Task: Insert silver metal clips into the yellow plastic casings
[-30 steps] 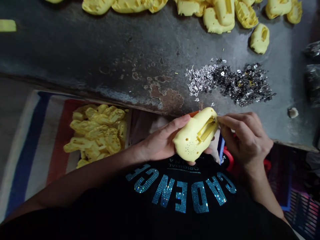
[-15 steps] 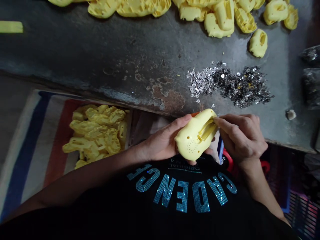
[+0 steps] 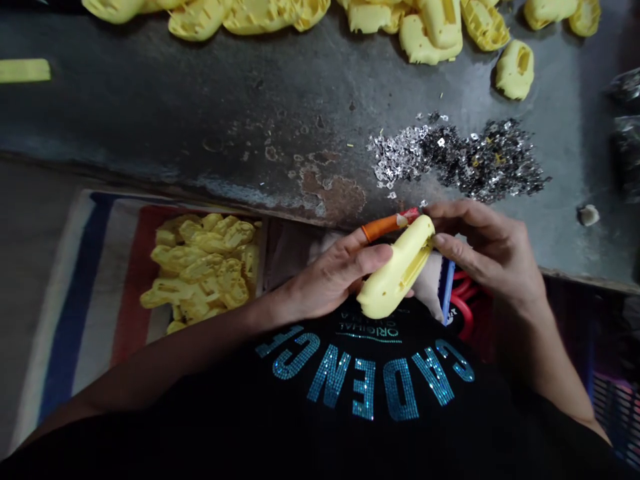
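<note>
My left hand grips a yellow plastic shell, turned on its side, close to my chest. An orange cover shows on one left fingertip beside the shell's upper end. My right hand pinches the shell's upper right end with thumb and fingers; whether a small metal piece is between them is hidden. A pile of small shiny metal pieces lies on the dark table just beyond both hands.
Many yellow shells line the table's far edge, one apart. A box of yellow parts sits low at left on a striped sack. The rusty table edge runs across. Red and blue objects lie under my right wrist.
The shell has rolled from its speaker-hole face to its side. My right hand shifted from poking its slot to clasping its upper end. The orange fingertip cover now shows.
</note>
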A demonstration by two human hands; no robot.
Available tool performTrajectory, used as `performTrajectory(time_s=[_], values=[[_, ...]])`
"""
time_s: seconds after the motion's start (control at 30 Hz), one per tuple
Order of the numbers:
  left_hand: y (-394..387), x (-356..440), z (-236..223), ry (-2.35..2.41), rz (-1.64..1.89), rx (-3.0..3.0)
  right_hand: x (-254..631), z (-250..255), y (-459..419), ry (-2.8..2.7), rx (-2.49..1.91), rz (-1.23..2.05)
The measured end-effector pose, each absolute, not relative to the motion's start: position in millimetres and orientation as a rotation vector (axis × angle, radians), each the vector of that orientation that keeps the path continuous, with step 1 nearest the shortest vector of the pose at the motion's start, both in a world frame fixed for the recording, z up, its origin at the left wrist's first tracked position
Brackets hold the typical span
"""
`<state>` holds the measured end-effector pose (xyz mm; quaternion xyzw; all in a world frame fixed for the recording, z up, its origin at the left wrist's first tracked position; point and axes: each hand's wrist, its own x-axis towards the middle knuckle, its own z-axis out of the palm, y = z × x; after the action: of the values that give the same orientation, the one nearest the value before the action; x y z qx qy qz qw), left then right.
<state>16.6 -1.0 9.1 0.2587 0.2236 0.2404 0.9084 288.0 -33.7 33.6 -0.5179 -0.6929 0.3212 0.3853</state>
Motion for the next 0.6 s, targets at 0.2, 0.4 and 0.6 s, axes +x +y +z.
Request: performTrajectory(time_s=[0.2, 0.4, 0.6], values=[[-5, 11, 8, 0.516, 0.487, 0.652, 289, 46, -35, -1.913, -1.265, 0.706], [-6, 8, 9, 0.58, 0.47, 0.733, 274, 34, -47, -1.947, -1.314, 0.393], [-8, 4, 10, 0.597, 0.414, 0.884, 268, 16, -55, -1.936, -1.267, 0.118]])
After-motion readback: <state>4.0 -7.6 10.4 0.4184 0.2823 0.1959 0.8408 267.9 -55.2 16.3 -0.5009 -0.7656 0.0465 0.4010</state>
